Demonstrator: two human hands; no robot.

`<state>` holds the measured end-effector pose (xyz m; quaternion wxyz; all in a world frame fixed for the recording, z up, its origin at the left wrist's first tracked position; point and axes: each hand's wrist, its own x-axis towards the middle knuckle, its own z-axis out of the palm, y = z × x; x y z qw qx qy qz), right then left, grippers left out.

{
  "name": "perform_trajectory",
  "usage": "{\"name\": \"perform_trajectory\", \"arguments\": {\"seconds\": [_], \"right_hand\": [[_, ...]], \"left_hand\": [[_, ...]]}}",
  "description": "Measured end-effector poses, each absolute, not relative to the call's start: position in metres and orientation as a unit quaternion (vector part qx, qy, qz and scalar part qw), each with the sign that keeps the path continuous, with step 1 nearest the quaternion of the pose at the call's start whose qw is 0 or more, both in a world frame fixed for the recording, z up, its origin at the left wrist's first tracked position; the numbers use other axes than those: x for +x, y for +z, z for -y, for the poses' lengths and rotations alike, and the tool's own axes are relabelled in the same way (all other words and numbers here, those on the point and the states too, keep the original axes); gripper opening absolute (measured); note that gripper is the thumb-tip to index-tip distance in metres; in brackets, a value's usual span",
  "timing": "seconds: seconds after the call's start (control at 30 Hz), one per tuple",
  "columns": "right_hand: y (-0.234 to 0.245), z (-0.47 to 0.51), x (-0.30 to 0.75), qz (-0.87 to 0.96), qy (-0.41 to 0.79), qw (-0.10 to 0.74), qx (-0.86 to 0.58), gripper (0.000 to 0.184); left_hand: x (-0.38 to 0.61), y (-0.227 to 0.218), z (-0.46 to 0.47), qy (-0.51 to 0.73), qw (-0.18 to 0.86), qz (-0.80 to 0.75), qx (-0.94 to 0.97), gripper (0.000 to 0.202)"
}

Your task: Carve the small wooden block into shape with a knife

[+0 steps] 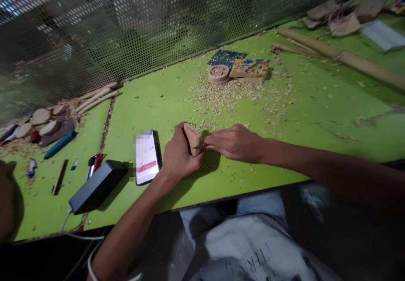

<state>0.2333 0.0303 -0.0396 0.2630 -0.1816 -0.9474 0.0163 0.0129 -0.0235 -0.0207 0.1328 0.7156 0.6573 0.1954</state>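
My left hand is wrapped round a small block of pale wood, held just above the green table. In my right hand is a carving knife, its handle mostly hidden by my fingers. The blade points left and lies against the lower right part of the wood; whether it is cutting in, I cannot tell. A phone with a lit screen lies left of my left hand. Wood shavings are scattered on the table beyond both hands.
Behind the shavings sit a round carved wooden piece and a painted wooden block. A black box with a cable, a blue marker and wood slices are at left. A long pole lies far right. Perforated metal mesh borders the back.
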Motion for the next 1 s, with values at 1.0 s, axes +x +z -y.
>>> {"name": "perform_trajectory", "arguments": {"seconds": [1.0], "right_hand": [[-0.0402, -0.0261, 0.2323, 0.953, 0.054, 0.242, -0.172, 0.037]], "left_hand": [[0.0121, -0.0231, 0.0239, 0.195, 0.143, -0.646, 0.724, 0.082]]}}
